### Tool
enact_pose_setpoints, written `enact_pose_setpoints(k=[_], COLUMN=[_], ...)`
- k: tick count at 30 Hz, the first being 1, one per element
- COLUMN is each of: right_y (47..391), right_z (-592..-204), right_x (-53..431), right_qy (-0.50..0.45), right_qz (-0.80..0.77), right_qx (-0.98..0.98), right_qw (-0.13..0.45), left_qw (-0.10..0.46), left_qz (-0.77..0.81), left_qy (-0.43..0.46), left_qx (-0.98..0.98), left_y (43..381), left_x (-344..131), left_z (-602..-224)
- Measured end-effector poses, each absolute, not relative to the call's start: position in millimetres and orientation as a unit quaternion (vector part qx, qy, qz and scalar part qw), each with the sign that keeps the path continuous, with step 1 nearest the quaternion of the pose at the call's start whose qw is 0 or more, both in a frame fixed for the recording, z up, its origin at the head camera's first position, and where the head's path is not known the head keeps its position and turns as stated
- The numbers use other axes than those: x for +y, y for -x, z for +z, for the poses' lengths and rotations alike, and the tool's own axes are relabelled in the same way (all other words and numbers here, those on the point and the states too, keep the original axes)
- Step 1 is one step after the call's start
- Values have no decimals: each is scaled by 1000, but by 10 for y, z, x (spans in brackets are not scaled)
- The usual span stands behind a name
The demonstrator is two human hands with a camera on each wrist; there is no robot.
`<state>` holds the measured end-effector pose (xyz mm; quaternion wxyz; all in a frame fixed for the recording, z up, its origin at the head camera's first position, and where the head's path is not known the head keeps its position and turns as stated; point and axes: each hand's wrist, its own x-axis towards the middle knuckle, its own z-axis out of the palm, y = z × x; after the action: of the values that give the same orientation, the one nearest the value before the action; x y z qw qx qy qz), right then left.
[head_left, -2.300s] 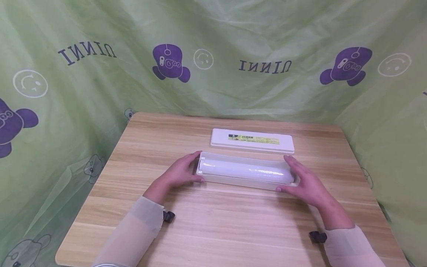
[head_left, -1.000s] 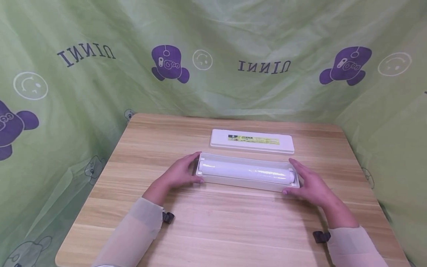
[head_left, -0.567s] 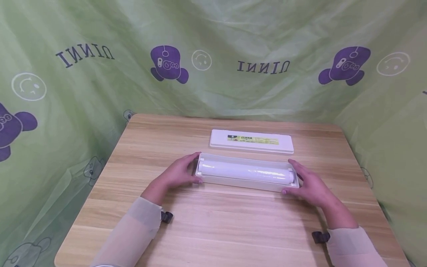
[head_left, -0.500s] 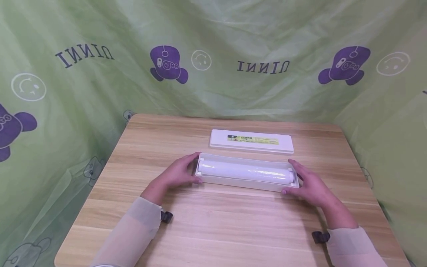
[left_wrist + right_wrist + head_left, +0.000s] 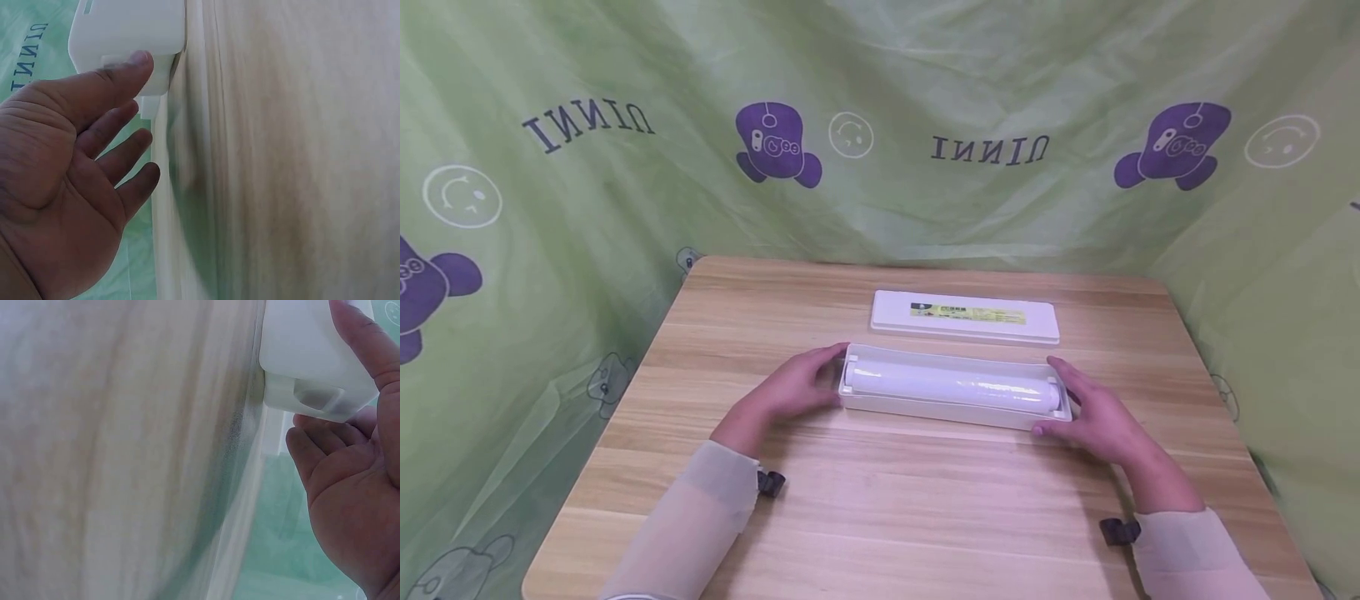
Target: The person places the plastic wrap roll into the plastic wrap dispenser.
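Observation:
A long white plastic box (image 5: 955, 416) lies lidless on the table, with a shiny white roll of cling film (image 5: 951, 383) set inside it. At its left end is my left hand (image 5: 790, 387), fingers spread and thumb drawn off the front wall. In the left wrist view the thumb lies across the box's end (image 5: 128, 28) and the other fingers are loosely bent, away from it. My right hand (image 5: 1097, 417) holds the opposite end between the thumb in front and the fingers behind. The right wrist view shows that thumb over the box wall (image 5: 300, 344).
The white lid (image 5: 887, 312), with a yellow-green printed label, lies flat just behind the box. Beneath everything is a wooden table (image 5: 880, 517) with rounded corners. A green patterned curtain (image 5: 910, 75) hangs around its back and sides.
The roll has settled level at the right end, and my right hand has shifted outward along the box. Lately my left thumb has come back off the front wall.

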<state>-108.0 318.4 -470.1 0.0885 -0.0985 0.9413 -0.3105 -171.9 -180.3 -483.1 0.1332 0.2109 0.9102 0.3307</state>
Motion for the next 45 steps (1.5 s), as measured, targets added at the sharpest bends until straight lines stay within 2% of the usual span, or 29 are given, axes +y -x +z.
enact_pose_setpoints(k=[32, 45], right_y=[1068, 1058], right_z=[-4699, -4668], right_x=[3175, 3145], right_qy=[83, 77], right_qz=[-319, -313], right_qx=[940, 942], right_qw=[93, 97], left_qw=[113, 103], left_qz=[364, 358], left_qy=[-177, -174], left_qx=[907, 912], left_y=[1916, 2094], left_x=[-1863, -1854], left_z=[-4834, -4816])
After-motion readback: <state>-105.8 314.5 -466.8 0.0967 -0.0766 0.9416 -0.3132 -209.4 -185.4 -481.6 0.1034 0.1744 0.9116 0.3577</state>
